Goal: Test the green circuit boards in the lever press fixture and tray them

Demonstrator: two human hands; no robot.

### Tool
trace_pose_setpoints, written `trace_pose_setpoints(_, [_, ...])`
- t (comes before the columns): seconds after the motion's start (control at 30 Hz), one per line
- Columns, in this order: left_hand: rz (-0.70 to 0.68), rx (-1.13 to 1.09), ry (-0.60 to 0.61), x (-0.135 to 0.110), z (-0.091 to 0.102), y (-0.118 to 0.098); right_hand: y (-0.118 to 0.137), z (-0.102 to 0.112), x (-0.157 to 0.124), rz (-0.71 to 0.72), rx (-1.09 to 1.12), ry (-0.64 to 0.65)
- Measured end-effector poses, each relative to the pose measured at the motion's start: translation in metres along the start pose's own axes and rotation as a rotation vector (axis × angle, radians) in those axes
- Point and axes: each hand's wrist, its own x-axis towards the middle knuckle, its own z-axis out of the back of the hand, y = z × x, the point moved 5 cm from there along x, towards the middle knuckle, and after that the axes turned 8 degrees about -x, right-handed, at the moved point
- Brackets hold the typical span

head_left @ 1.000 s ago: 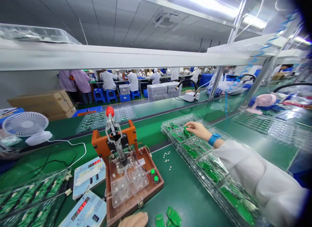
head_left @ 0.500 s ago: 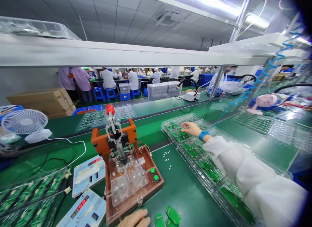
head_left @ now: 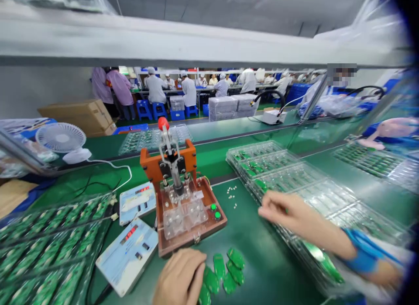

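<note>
My left hand (head_left: 180,276) rests at the front of the bench, its fingers loosely bent and apart from the thumb. Several loose green circuit boards (head_left: 218,266) lie right beside it, some partly behind the hand. My right hand (head_left: 286,211), a blue wrist strap (head_left: 362,250) on its wrist, is above the near edge of a clear plastic tray (head_left: 304,176). Its fingers are curled together, slightly blurred; anything inside them is hidden. Green boards (head_left: 253,167) sit in the tray's far-left compartments. A wooden test fixture (head_left: 193,239) with a red-knobbed toggle clamp (head_left: 170,156) stands between the hands.
Two blue-and-white meters (head_left: 129,257) with red digits stand left of the fixture. More boards fill a tray (head_left: 49,248) at the left. Small white pieces (head_left: 231,193) lie right of the fixture. A white fan (head_left: 62,139) stands behind; a shelf beam (head_left: 196,43) crosses overhead.
My right hand has come back from the far end of the tray toward me. The view has tilted down, showing more of my left hand and the loose boards.
</note>
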Motion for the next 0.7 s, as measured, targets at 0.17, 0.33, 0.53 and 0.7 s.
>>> trace_pose_setpoints(0.17, [0.204,-0.047,0.075,0.003,0.002,0.001,0.054,-0.095,-0.073,0.255,0.107,0.313])
trace_pose_setpoints(0.33, [0.316,-0.085,0.167,-0.013,-0.002,0.004,0.057,-0.149,-0.066,0.292,0.128,0.208])
trace_pose_setpoints(0.53, [0.415,-0.104,0.208,-0.045,-0.006,-0.003,0.067,-0.158,-0.038,0.394,0.023,0.293])
trace_pose_setpoints(0.7, [0.417,-0.048,0.230,-0.054,-0.011,-0.008,0.070,-0.161,-0.025,0.448,0.001,0.394])
